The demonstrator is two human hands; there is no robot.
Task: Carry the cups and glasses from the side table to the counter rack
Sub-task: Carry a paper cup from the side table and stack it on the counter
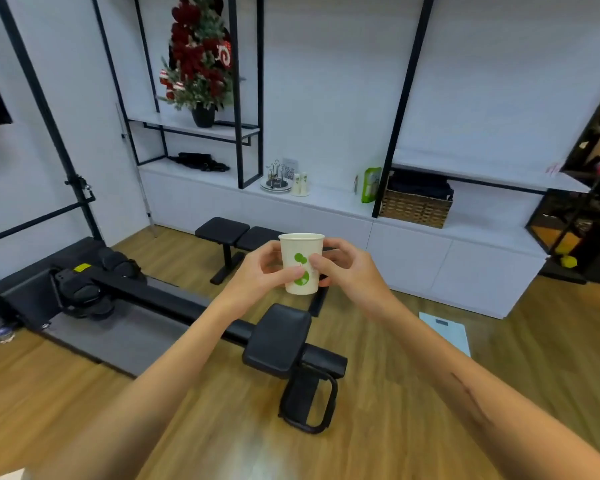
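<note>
A white paper cup [301,251] with green leaf marks is held upright in front of me, at chest height above the floor. My left hand [262,268] grips its left side and my right hand [343,265] grips its right side, thumbs on the near face. Far ahead on the white counter [329,199] stands a wire cup rack [277,174] on a round tray, holding a glass. Two more paper cups [300,184] stand beside it to the right.
A black rowing machine [194,306] with its seat [279,341] lies across the wooden floor between me and the counter. A black bench [229,233] stands before the counter. A wicker basket [414,206], a green packet [371,185] and a decorated tree [198,53] sit on the shelving.
</note>
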